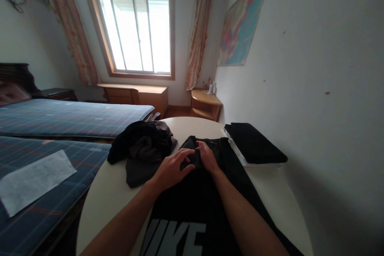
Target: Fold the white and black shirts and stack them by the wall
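Observation:
A black garment (195, 196) with large grey letters lies spread on the round white table (99, 196), its far edge pointing toward the window. Over its upper part is my left hand (177, 164), thumb apart and fingers bent forward, holding nothing that I can see. Close beside it, my right hand (207, 157) rests near the garment's far opening with its fingers stretched out. To the left sits a crumpled heap of dark clothes (144, 148). On the right, a neatly folded black stack of cloth (255, 144) lies on something white.
Beds with blue plaid mattresses (75, 118) stand at the left, one bearing a sheet of paper (36, 182). A wooden desk (150, 92) is under the window, and a small corner shelf (207, 98) stands beside it. The white wall (324, 136) runs close along the right.

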`<move>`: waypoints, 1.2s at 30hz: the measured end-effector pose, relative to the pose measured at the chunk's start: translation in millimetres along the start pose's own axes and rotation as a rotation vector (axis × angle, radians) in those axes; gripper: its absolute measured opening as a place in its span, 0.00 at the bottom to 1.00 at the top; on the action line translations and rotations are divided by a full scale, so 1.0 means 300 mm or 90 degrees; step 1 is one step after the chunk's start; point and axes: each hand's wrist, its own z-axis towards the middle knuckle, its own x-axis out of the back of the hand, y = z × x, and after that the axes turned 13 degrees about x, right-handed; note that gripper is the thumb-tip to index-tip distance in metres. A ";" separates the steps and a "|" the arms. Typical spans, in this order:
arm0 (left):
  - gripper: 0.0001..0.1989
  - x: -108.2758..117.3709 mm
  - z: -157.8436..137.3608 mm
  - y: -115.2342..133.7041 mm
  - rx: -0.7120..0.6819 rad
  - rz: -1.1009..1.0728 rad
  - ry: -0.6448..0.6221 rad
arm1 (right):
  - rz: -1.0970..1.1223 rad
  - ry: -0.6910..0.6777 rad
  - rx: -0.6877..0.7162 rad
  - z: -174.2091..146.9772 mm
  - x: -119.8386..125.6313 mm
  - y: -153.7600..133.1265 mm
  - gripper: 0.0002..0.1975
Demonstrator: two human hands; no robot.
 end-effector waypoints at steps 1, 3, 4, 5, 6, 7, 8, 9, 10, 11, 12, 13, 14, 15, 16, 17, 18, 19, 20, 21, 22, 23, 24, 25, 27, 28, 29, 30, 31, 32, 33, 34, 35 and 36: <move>0.18 0.004 0.001 -0.001 0.033 0.001 -0.007 | 0.004 0.003 -0.023 0.000 0.006 0.007 0.31; 0.15 0.017 0.008 -0.020 0.113 0.032 0.017 | -0.006 -0.012 -0.037 -0.001 0.009 0.019 0.29; 0.14 0.024 0.013 -0.035 0.148 0.063 0.024 | -0.016 -0.024 -0.034 -0.002 0.007 0.024 0.27; 0.13 0.030 0.017 -0.053 0.176 0.098 0.023 | -0.027 -0.035 -0.025 -0.002 0.004 0.028 0.25; 0.12 0.035 0.020 -0.070 0.199 0.132 0.015 | -0.037 -0.040 -0.012 -0.002 0.000 0.030 0.24; 0.11 0.039 0.021 -0.086 0.218 0.161 0.003 | -0.042 -0.038 0.005 -0.002 -0.005 0.030 0.24; 0.10 0.040 0.020 -0.099 0.233 0.186 -0.010 | -0.036 -0.029 0.026 0.000 -0.008 0.030 0.22; 0.09 0.041 0.019 -0.107 0.245 0.205 -0.024 | -0.017 -0.020 0.051 0.003 -0.011 0.029 0.21; 0.09 0.040 0.017 -0.113 0.256 0.220 -0.035 | 0.010 -0.015 0.074 0.006 -0.013 0.029 0.20; 0.10 0.038 0.016 -0.115 0.265 0.232 -0.047 | 0.041 -0.015 0.091 0.011 -0.014 0.028 0.20; 0.10 0.036 0.014 -0.115 0.272 0.240 -0.059 | 0.069 -0.021 0.098 0.016 -0.015 0.028 0.22; 0.11 0.034 0.013 -0.115 0.279 0.245 -0.072 | 0.091 -0.031 0.096 0.022 -0.016 0.029 0.24; 0.12 0.032 0.013 -0.113 0.286 0.249 -0.081 | 0.107 -0.041 0.085 0.029 -0.016 0.031 0.25; 0.12 0.030 0.013 -0.112 0.293 0.252 -0.086 | 0.115 -0.049 0.070 0.037 -0.017 0.033 0.26; 0.13 0.028 0.014 -0.111 0.300 0.253 -0.087 | 0.116 -0.055 0.061 0.045 -0.019 0.035 0.25; 0.14 0.025 0.014 -0.109 0.307 0.254 -0.086 | 0.109 -0.062 0.058 0.055 -0.020 0.035 0.24; 0.14 0.023 0.014 -0.108 0.312 0.255 -0.084 | 0.095 -0.074 0.061 0.067 -0.021 0.035 0.22; 0.15 0.020 0.014 -0.107 0.316 0.255 -0.083 | 0.077 -0.092 0.069 0.080 -0.022 0.032 0.21; 0.15 0.016 0.014 -0.106 0.318 0.256 -0.081 | 0.057 -0.109 0.080 0.096 -0.022 0.026 0.19; 0.15 0.012 0.013 -0.106 0.318 0.258 -0.076 | 0.041 -0.120 0.092 0.114 -0.024 0.018 0.18; 0.15 0.007 0.012 -0.106 0.319 0.260 -0.067 | 0.032 -0.123 0.103 0.133 -0.026 0.006 0.17; 0.15 0.001 0.012 -0.107 0.320 0.261 -0.056 | 0.031 -0.115 0.113 0.153 -0.030 -0.007 0.17; 0.16 -0.005 0.012 -0.110 0.323 0.262 -0.045 | 0.034 -0.101 0.123 0.173 -0.036 -0.022 0.17; 0.16 -0.011 0.012 -0.114 0.329 0.262 -0.037 | 0.037 -0.087 0.133 0.192 -0.044 -0.038 0.18; 0.17 -0.019 0.014 -0.125 0.344 0.250 -0.028 | 0.024 -0.089 0.145 0.221 -0.066 -0.067 0.22; 0.17 -0.022 0.016 -0.132 0.350 0.240 -0.024 | 0.014 -0.100 0.145 0.228 -0.078 -0.079 0.25; 0.16 -0.023 0.017 -0.138 0.355 0.229 -0.018 | -0.003 -0.113 0.141 0.230 -0.090 -0.089 0.27; 0.15 -0.023 0.018 -0.143 0.358 0.219 -0.012 | -0.031 -0.123 0.135 0.225 -0.100 -0.097 0.29; 0.13 -0.023 0.019 -0.147 0.359 0.212 -0.009 | -0.070 -0.129 0.131 0.214 -0.109 -0.104 0.30; 0.12 -0.022 0.019 -0.149 0.358 0.207 -0.009 | -0.119 -0.133 0.129 0.196 -0.116 -0.111 0.30; 0.12 -0.021 0.019 -0.150 0.356 0.205 -0.010 | -0.176 -0.134 0.131 0.173 -0.121 -0.117 0.28; 0.11 -0.020 0.019 -0.151 0.353 0.203 -0.013 | -0.235 -0.136 0.134 0.145 -0.123 -0.124 0.26; 0.12 -0.020 0.018 -0.150 0.350 0.201 -0.014 | -0.286 -0.141 0.136 0.115 -0.124 -0.132 0.23; 0.13 -0.020 0.019 -0.150 0.349 0.199 -0.014 | -0.321 -0.144 0.134 0.083 -0.123 -0.139 0.21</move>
